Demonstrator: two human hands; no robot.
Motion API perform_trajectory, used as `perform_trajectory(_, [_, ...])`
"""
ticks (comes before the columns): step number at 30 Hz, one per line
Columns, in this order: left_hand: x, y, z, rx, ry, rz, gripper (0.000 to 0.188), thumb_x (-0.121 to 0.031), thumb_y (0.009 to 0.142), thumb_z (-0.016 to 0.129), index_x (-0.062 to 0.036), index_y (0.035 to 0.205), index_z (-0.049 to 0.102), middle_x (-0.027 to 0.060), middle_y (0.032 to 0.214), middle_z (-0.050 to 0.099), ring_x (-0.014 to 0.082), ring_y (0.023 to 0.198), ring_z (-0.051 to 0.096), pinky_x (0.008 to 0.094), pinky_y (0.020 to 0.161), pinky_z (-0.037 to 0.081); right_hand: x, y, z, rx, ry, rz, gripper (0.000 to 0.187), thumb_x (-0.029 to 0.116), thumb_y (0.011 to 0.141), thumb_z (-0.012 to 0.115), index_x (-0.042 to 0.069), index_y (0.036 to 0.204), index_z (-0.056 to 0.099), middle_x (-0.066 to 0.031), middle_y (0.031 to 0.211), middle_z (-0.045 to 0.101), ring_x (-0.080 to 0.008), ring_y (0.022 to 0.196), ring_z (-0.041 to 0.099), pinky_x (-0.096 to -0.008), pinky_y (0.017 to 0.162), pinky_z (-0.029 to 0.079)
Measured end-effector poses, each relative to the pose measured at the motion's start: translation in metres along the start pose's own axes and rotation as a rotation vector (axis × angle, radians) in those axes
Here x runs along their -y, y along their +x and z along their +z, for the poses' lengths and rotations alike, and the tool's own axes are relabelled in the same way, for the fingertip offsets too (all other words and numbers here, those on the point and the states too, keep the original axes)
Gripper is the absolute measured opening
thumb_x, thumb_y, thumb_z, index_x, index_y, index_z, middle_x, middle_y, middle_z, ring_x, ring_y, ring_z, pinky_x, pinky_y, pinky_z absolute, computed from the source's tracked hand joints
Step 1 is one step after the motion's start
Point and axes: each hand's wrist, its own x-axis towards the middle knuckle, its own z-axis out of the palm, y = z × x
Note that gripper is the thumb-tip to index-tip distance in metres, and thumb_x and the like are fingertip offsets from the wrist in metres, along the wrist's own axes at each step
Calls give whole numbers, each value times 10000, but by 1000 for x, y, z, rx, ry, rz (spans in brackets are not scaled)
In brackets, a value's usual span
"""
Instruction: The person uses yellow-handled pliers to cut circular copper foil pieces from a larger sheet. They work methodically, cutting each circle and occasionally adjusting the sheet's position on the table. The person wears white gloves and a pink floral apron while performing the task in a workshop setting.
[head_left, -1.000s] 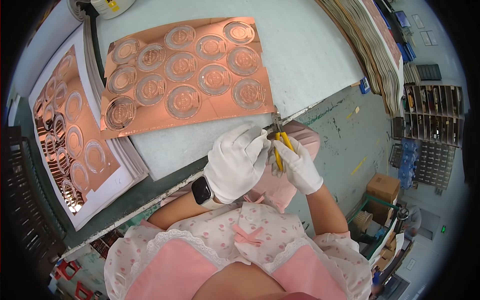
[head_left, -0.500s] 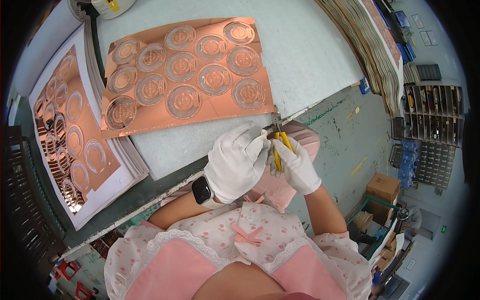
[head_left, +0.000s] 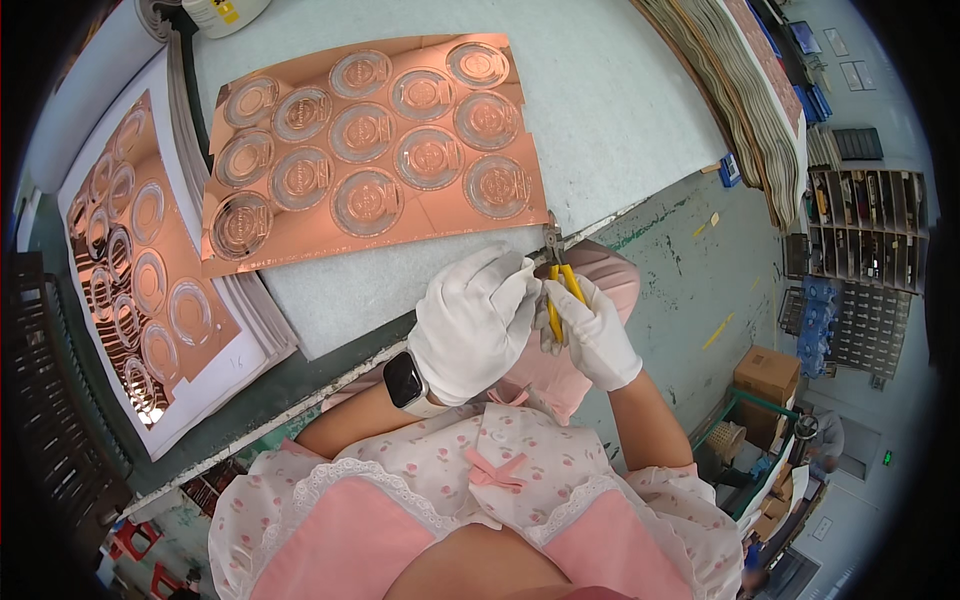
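Note:
In my white-gloved right hand is a pair of yellow-handled cutting pliers. Their metal jaws point away from me, by the near right corner of a shiny copper-coloured sheet; whether they touch it I cannot tell. My left hand, gloved too and with a watch at its wrist, is closed right beside the pliers. What its fingertips pinch, if anything, is hidden. Rows of round embossed shapes cover the sheet, which lies flat on a pale padded surface.
To the left, a second copper sheet with round shapes lies on a stack of white sheets. A white tub stands at the far left. Layered boards are piled at the far right. The table edge runs beside the pliers.

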Motion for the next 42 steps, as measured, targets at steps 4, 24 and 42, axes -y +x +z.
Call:
perform_trajectory(4, [1,-1,1,5,10,-3,330,-76,713,703,-127,1032,635,35,1000,621,247,1000,590,362,685,503,1,0,0,3,0,3,318,273,932,589,5,1088,519,-31,732,565,-86,568,517,-240,516,433])
perform_trajectory(24, [8,-40,9,685,-195,365,379,-88,851,545,-110,1227,502,112,668,560,258,432,518,367,369,410,11,2,11,-68,-190,46,275,277,930,594,10,970,538,-16,701,560,-71,542,510,-229,462,422])
perform_trajectory(42, [-21,-11,77,-760,3457,2863,393,-290,767,730,23,918,546,71,824,578,151,716,584,286,648,487,-14,24,13,-225,-404,-233,199,177,890,589,-8,817,607,-12,669,566,-68,617,470,-286,560,436])
